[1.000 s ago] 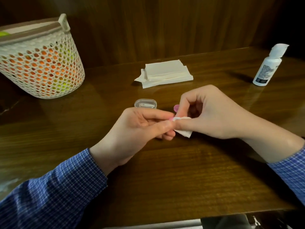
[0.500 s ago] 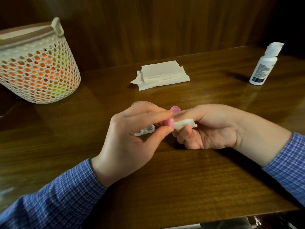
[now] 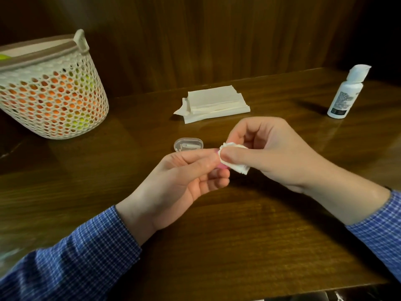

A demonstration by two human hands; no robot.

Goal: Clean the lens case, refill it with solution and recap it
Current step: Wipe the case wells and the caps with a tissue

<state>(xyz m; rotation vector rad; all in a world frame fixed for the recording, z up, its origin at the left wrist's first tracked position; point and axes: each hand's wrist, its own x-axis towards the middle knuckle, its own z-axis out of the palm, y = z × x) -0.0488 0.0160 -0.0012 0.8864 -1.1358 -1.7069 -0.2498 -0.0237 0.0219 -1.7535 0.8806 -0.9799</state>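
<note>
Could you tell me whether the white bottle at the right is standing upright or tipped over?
Upright: the bottle stands on its base on the table, cap uppermost, leaning on nothing.

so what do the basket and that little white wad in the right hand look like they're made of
Basket: cream moulded plastic, by its even punched holes and stiff rim. Wad, pinched in the right hand: soft matte tissue paper, crumpled, probably from the folded stack.

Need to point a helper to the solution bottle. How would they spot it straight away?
Look to the far right corner of the wooden table, near the dark wall. The solution bottle stands upright there, apart from everything else. It is the only bottle: small, white, with a white cap and a grey printed label.
</note>
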